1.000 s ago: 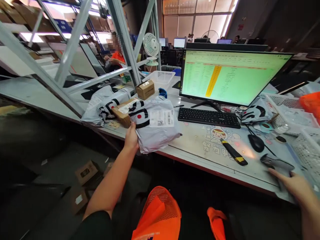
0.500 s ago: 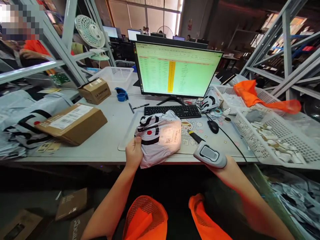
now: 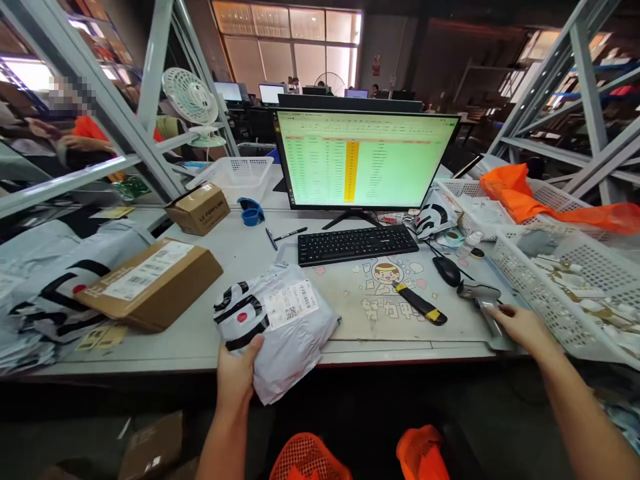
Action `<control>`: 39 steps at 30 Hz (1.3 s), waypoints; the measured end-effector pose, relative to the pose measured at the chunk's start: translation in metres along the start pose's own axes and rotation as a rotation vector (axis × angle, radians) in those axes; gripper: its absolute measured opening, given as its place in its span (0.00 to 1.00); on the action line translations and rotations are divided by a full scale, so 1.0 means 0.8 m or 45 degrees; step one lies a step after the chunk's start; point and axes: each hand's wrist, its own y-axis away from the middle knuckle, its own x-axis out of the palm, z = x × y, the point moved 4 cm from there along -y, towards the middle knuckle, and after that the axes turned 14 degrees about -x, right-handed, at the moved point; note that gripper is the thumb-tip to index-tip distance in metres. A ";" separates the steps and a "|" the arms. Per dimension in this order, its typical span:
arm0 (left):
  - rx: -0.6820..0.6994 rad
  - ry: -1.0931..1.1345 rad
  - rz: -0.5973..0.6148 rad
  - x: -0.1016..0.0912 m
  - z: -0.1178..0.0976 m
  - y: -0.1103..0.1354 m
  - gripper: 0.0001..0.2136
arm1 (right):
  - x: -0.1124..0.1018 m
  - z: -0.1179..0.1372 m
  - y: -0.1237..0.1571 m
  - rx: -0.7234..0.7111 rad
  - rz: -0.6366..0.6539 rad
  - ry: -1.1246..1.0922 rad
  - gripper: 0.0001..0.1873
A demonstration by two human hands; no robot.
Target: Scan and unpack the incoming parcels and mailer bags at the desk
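My left hand (image 3: 236,373) is closed on the lower left edge of a grey-white mailer bag (image 3: 295,340) with black print, a red dot and a white label facing up. The bag lies tilted at the table's front edge. Far to the right, my right hand (image 3: 520,328) has its thumb and fingers at the handle of a grey barcode scanner (image 3: 480,291), which is down at the tabletop beside the mouse. A black and yellow utility knife (image 3: 420,305) lies on the desk mat between the two hands.
A monitor (image 3: 365,160) and a keyboard (image 3: 357,245) stand behind. Cardboard boxes (image 3: 155,283) and more mailer bags (image 3: 75,287) are on the left. White baskets (image 3: 565,313) line the right side, close to my right hand. Metal frames flank the table.
The scanner has gone from above the table's front edge to the tabletop on the right, with my right hand. My left hand has shifted the mailer bag left, and its label is no longer lit.
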 end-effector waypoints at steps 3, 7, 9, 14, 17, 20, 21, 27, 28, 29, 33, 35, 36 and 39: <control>0.224 -0.122 -0.195 -0.007 -0.006 0.011 0.36 | 0.014 0.063 -0.006 -0.173 -0.041 0.290 0.25; 0.981 -0.340 0.008 0.004 -0.032 0.028 0.23 | 0.091 0.206 -0.052 -0.585 0.231 0.267 0.26; 1.279 -0.493 0.374 0.016 -0.039 0.037 0.18 | 0.134 0.254 -0.084 -0.668 0.281 0.267 0.27; 1.437 -0.886 0.493 0.003 -0.023 0.031 0.31 | 0.203 0.292 -0.125 -0.774 0.364 0.245 0.31; 1.290 -1.143 0.443 -0.009 0.001 0.021 0.38 | 0.215 0.300 -0.137 -0.743 0.346 0.261 0.32; 1.078 -1.226 0.499 -0.011 0.013 0.016 0.40 | 0.209 0.310 -0.147 -0.707 0.378 0.281 0.31; 1.035 -1.207 0.528 -0.011 0.012 0.018 0.39 | 0.203 0.311 -0.145 -0.697 0.391 0.286 0.31; 1.158 -1.026 0.567 -0.009 -0.008 0.074 0.23 | 0.150 0.250 -0.032 -0.753 0.541 0.229 0.35; 1.196 -1.054 0.557 -0.004 -0.006 0.087 0.22 | 0.144 0.233 -0.004 -0.780 0.553 0.219 0.35; 1.235 -1.081 0.530 0.004 -0.002 0.098 0.20 | 0.139 0.218 0.020 -0.800 0.541 0.214 0.34; 1.332 -0.966 0.299 0.032 0.014 0.120 0.03 | 0.133 0.180 0.072 -0.860 0.337 0.176 0.26; 1.324 -0.877 0.234 0.041 0.019 0.120 0.05 | 0.129 0.179 0.077 -0.893 0.200 0.094 0.25; 1.314 -0.845 0.225 0.044 0.020 0.119 0.05 | 0.124 0.182 0.079 -0.909 0.133 0.033 0.24; 1.314 -0.734 0.172 0.052 0.015 0.123 0.05 | 0.096 0.210 0.099 -1.000 -0.003 -0.197 0.23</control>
